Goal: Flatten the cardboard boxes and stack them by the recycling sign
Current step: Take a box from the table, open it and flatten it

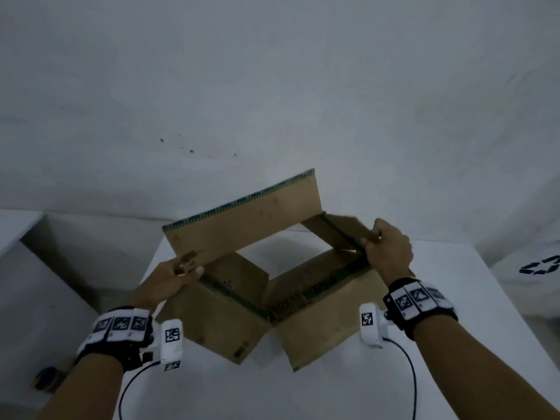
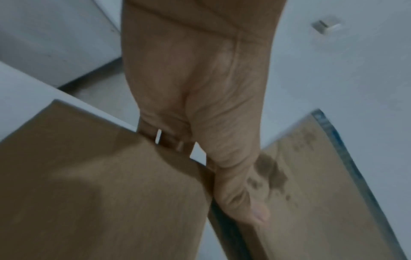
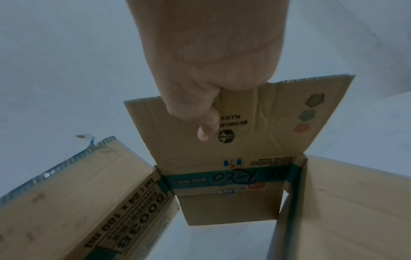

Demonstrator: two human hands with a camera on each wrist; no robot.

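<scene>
White worktop (image 1: 303, 395), grey wall | open-ended brown corrugated cardboard box (image 1: 321, 322) mid-frame | left hand (image 1: 169, 280) pinches left flap | right hand (image 1: 389, 248) grips right flap

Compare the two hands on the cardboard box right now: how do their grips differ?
The left hand grips the box's near-left corner, low, where two flaps meet; the right hand pinches the free edge of the right-side flap, higher up. In the head view the left hand shows thumb-side up, while the right hand shows its back and knuckles. Both curl around cardboard, thumb on one face, holding the open box above the white table.
</scene>
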